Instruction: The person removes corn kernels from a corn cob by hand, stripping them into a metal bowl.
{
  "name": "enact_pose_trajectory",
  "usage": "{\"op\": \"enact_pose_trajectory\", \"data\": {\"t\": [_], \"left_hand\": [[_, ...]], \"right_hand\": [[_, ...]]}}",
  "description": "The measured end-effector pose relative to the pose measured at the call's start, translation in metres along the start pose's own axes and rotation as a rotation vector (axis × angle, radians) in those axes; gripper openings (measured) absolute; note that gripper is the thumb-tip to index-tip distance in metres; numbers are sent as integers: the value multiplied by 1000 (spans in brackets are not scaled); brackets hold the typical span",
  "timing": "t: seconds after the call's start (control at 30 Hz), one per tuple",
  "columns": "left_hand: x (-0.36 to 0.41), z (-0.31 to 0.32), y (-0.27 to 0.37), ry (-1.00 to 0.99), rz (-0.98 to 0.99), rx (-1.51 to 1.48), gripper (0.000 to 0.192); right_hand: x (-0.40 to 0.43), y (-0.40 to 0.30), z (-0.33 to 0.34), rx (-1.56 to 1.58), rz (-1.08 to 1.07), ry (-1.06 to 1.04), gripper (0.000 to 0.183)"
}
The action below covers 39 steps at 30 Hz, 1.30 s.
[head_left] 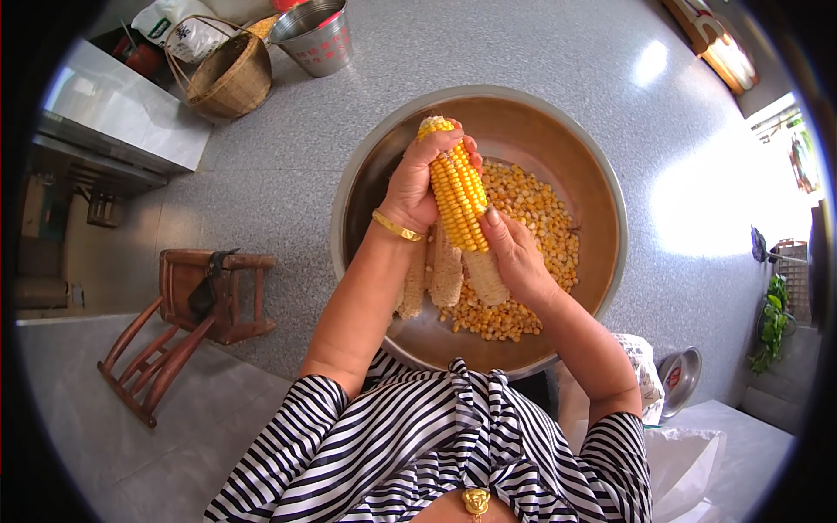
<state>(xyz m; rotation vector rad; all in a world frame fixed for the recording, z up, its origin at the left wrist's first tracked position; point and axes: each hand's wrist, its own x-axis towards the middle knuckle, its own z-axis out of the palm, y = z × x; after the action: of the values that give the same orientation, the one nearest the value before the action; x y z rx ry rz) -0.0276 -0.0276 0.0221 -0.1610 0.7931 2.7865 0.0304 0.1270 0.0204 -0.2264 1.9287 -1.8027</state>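
My left hand (422, 173), with a gold bangle at its wrist, grips the upper end of an ear of yellow corn (458, 196). The ear is tilted, and its lower end is bare cob. My right hand (516, 255) is around that lower part, its thumb pressed against the kernels at the edge of the bare stretch. Both hands are above a wide metal basin (598, 176). Loose corn kernels (546, 216) lie in the basin, mostly under and beyond my right hand. Several stripped corn cobs (447, 278) rest in it below my left hand, partly hidden by my forearm.
A wooden chair (196, 294) lies to the left on the speckled floor. A wicker basket (235, 78) and a metal bucket (317, 46) stand at the upper left, near a white sack (183, 33). White bags (680, 457) and a metal dish (680, 382) are at the lower right.
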Motion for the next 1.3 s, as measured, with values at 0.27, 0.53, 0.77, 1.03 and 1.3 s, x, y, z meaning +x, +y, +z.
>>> {"op": "enact_pose_trajectory", "data": {"t": [0.27, 0.53, 0.77, 1.03, 1.3], "left_hand": [[-2, 1, 0, -33, -21, -29, 21], [-2, 2, 0, -30, -18, 51, 22], [-3, 0, -1, -45, -34, -17, 21], [-3, 2, 0, -55, -30, 66, 22], [-2, 0, -1, -24, -26, 16, 22]], "right_hand": [[2, 4, 3, 559, 228, 55, 48], [4, 12, 0, 234, 29, -87, 49], [1, -1, 7, 645, 302, 58, 46], [1, 6, 4, 379, 78, -91, 49], [0, 4, 5, 445, 143, -43, 47]]}}
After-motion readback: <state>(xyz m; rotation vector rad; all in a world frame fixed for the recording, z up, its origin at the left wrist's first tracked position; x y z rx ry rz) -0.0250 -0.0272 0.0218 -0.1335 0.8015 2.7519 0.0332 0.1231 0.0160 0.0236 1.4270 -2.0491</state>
